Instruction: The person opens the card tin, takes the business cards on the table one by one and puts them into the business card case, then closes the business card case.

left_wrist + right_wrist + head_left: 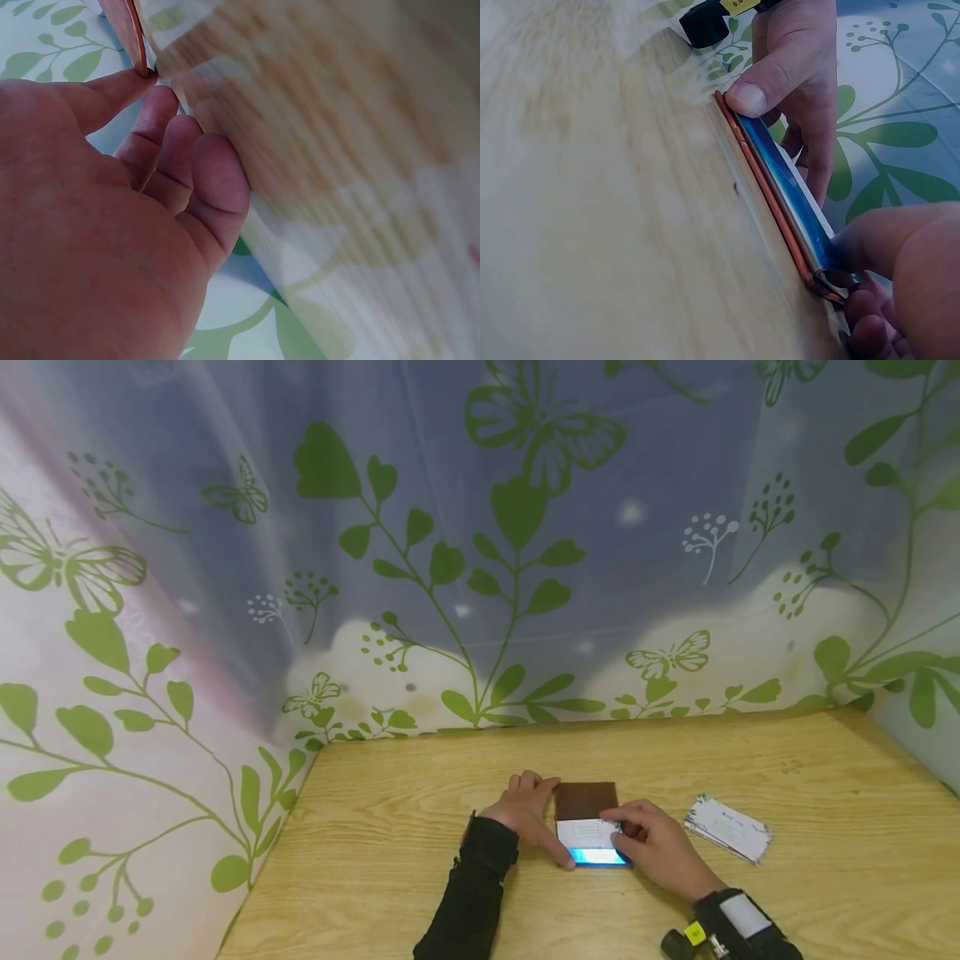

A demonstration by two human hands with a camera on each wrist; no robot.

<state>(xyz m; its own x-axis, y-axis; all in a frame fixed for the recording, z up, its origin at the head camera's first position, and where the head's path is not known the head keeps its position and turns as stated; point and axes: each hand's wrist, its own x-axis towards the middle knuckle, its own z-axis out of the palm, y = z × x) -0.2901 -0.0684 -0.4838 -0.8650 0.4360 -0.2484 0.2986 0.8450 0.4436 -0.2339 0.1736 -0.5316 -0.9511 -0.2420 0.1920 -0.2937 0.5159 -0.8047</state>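
Note:
A brown card holder lies unfolded on the table. Its lower half bears a white printed card, with a shiny blue strip showing below it along the near edge. My left hand spans the holder's left side. Its thumb presses the near left corner, and its forefinger touches the far left one. At the other side, my right hand pinches the white card's right end between thumb and fingers. The right wrist view gives the holder's orange-brown edge side-on, blue strip above it.
A small stack of white cards with leaf-patterned corners lies on the wooden table, right of my right hand. Behind the table hangs a curtain printed with leaves and butterflies, which also runs along the left and right sides.

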